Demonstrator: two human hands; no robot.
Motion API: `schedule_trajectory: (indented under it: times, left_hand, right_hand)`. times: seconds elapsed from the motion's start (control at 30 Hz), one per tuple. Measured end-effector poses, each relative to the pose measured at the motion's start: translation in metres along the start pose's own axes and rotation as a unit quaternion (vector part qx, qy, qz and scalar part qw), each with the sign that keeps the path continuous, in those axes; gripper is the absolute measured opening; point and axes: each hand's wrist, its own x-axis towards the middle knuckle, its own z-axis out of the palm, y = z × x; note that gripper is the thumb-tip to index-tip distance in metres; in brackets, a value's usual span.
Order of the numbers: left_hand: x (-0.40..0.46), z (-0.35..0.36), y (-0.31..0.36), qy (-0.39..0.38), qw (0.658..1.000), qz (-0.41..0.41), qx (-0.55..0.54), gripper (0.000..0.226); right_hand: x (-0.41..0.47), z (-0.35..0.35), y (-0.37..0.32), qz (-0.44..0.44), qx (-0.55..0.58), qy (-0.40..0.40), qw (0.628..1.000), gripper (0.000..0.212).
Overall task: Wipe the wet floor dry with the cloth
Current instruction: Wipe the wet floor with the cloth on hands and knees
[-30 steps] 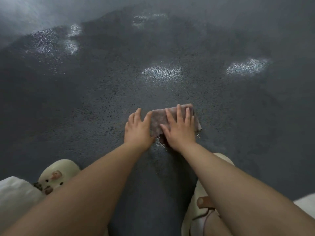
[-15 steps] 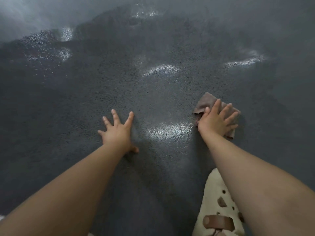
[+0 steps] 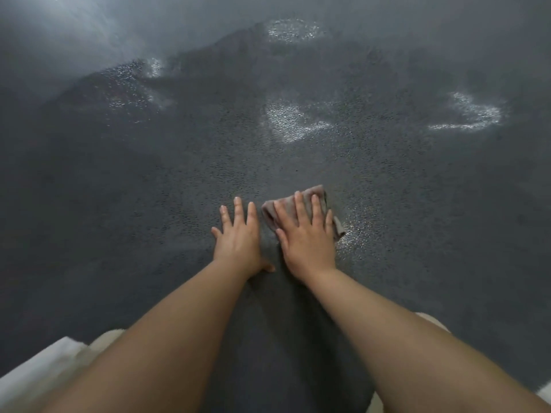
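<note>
A small brownish cloth [image 3: 318,194] lies on the dark grey textured floor [image 3: 149,204] just right of centre. My right hand [image 3: 307,234] presses flat on the cloth with straight fingers and covers most of it. Beside it, my left hand [image 3: 238,236] rests flat on the bare floor, fingers spread, next to the cloth's left edge. A glistening wet patch [image 3: 357,225] shines just right of the cloth.
More shiny wet patches lie farther out: one ahead [image 3: 286,120], one at the far right [image 3: 474,111], one at the far left [image 3: 128,87] and one at the top [image 3: 292,29]. Pale shoes show at the bottom left [image 3: 104,341] and bottom right [image 3: 432,320].
My right hand has slid the cloth from the right back toward the centre, across the wet patch between my hands. My left hand has moved right and now lies next to the cloth.
</note>
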Motion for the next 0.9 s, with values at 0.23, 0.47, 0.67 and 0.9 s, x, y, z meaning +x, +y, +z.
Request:
schedule_trajectory:
  times: [0.23, 0.47, 0.67, 0.9]
  left_hand:
    - [-0.03, 0.01, -0.042, 0.005, 0.998, 0.044, 0.041, 0.123]
    - [-0.055, 0.017, -0.088, -0.037, 0.996, -0.075, -0.014, 0.126]
    - [-0.051, 0.023, -0.091, -0.014, 0.998, -0.059, -0.027, 0.126]
    - [-0.059, 0.029, -0.125, 0.067, 0.998, -0.019, 0.006, 0.111]
  right_hand:
    - [-0.066, 0.016, 0.031, -0.055, -0.033, -0.031, 0.997, 0.055]
    - [-0.05, 0.002, 0.039, 0.298, 0.061, 0.027, 0.952, 0.052]
    - [-0.039, 0.025, -0.043, 0.331, 0.12, 0.062, 0.934, 0.049]
    - [-0.049, 0.05, -0.129, -0.119, 0.018, -0.027, 0.992, 0.049]
